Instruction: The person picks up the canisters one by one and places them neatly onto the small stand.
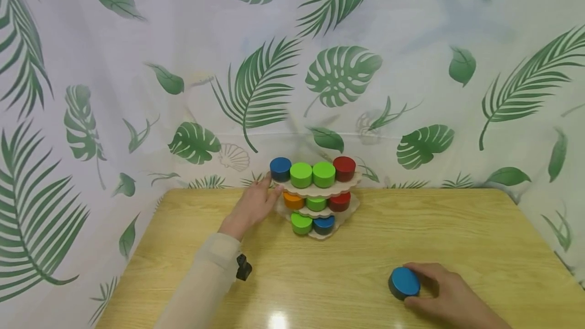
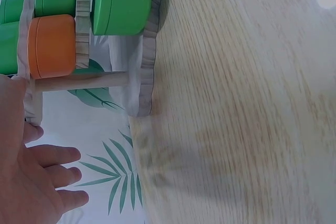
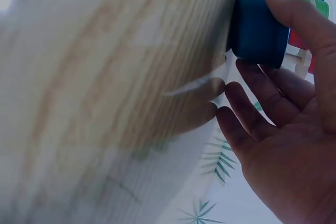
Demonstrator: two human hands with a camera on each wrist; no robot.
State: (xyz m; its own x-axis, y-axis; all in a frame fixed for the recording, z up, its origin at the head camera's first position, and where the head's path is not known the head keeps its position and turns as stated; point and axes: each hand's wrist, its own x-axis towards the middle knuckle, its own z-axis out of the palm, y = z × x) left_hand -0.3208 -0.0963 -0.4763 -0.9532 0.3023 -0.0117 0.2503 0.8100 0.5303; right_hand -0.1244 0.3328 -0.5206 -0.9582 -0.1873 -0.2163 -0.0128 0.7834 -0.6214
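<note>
We find the right hand (image 1: 445,293) at the lower right of the head view, thumb and fingers curled loosely about a blue disc (image 1: 404,282) that sits flat on the wooden table (image 1: 411,227); the right wrist view shows the thumb over the disc's edge and the other fingers spread beside it, so the grasp looks partial rather than firm. The left hand (image 1: 252,206), left of centre, has straight fingers resting against the edge of the top shelf of a three-tier wooden stand (image 1: 320,190) and grips nothing. In our judgement the disc wants a full pinch across its rim before it is lifted, and the left hand should steady the stand without tilting it, since the tiers are narrow. Contents noted: the top tier carries a blue, two green and a red disc; the middle tier an orange disc (image 1: 293,200), a green and a red; the bottom tier a green and a blue. A leaf-print curtain (image 1: 137,65) fills the upper frame.
</note>
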